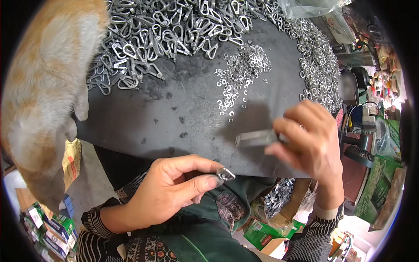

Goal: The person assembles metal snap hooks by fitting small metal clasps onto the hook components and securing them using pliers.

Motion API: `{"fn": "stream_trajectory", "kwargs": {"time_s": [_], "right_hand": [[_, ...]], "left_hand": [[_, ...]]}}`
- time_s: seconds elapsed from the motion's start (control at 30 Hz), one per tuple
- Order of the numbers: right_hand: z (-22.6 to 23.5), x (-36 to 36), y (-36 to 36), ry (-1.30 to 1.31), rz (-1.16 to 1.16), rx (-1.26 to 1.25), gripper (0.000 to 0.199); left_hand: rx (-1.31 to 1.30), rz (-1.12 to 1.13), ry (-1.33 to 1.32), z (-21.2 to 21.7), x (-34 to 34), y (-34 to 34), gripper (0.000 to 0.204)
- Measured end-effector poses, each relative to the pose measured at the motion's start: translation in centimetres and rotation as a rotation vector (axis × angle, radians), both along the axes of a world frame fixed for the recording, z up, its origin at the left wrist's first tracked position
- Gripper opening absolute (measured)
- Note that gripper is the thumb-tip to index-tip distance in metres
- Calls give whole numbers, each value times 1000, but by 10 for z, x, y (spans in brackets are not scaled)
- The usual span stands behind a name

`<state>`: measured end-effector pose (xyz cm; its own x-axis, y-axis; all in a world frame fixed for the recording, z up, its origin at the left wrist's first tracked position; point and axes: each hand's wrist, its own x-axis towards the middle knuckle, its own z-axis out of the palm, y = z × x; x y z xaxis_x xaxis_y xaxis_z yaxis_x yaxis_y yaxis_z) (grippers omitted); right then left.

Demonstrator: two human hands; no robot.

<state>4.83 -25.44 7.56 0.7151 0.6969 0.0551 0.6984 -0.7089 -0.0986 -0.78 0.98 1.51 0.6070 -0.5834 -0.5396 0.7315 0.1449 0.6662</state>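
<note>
while r hand (312,139) over tabletop (131,124), l hand (163,190) w/ clip (225,174) b/w fingers (201,184)

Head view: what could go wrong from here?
1. The cat is right beside the pile of metal clips; it might knock some loose.
2. The small metal piece is pinched at the left hand's fingertips, so it could slip.
3. The right hand could brush and scatter the loose C-shaped rings.

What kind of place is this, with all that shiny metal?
Probably a small workshop, maybe at home: a dark table holds a heap of metal clips and small C-shaped rings, and an orange-and-white cat is beside it.
</note>
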Motion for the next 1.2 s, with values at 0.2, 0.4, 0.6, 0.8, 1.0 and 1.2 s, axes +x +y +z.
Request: {"fn": "stream_trajectory", "kwargs": {"time_s": [0.2,0.4,0.6,0.8,1.0,1.2], "right_hand": [[9,-18,10,6,100,20,43],[11,-21,22,14,117,79,35],[10,-61,24,95,17,56,37],[-18,-97,21,189,-177,52,32],[-42,-93,-27,49,-492,199,27],[-63,-16,-72,-226,-956,195,16]], "left_hand": [[-120,66,108,-6,-4,-1,20],[-53,34,6,-3,-3,2,18],[428,-233,-1226,13,19,27,28],[1227,-173,-1808,-12,99,68,46],[1128,-2,-1767,-27,88,62,41],[1186,-2,-1755,-23,78,57,30]]}}
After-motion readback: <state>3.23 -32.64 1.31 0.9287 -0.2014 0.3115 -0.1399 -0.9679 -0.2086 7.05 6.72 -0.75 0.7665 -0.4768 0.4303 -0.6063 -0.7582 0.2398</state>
